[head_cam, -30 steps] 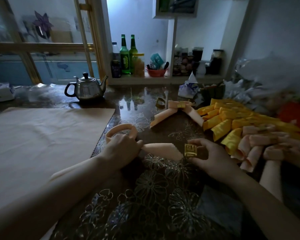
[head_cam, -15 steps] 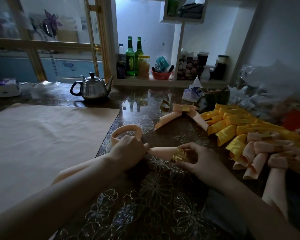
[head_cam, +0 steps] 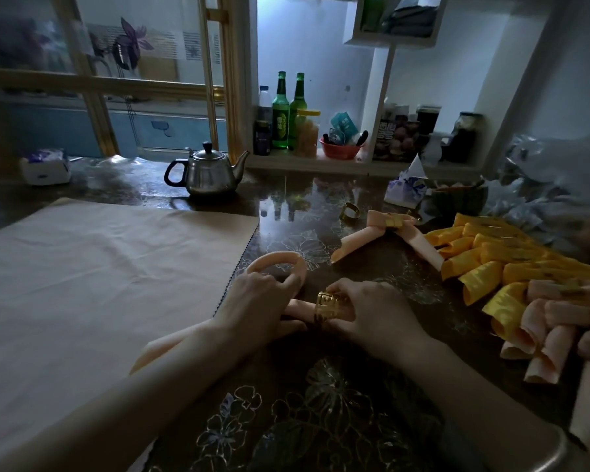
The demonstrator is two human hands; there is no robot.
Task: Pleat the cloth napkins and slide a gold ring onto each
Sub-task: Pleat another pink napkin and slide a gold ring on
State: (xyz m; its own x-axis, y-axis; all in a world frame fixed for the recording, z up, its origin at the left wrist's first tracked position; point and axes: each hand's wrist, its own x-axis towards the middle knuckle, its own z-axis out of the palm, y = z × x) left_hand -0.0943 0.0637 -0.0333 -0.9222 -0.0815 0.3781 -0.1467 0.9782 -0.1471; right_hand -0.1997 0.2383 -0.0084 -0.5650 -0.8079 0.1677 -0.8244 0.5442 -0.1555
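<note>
The left hand (head_cam: 256,301) curls round the rolled peach napkin (head_cam: 300,308), bunching it so the ends hold together. The right hand (head_cam: 372,308) pinches the gold ring (head_cam: 326,306), now threaded on, well in front of the teapot (head_cam: 210,172). Behind the teapot, the green bottles (head_cam: 281,114) have labels too blurred to read.

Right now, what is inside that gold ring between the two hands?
The folded peach napkin runs through the gold ring; the left hand grips it alongside. The right hand, holding the ring, covers the napkin's end, so how far it pokes through is hidden.
</note>
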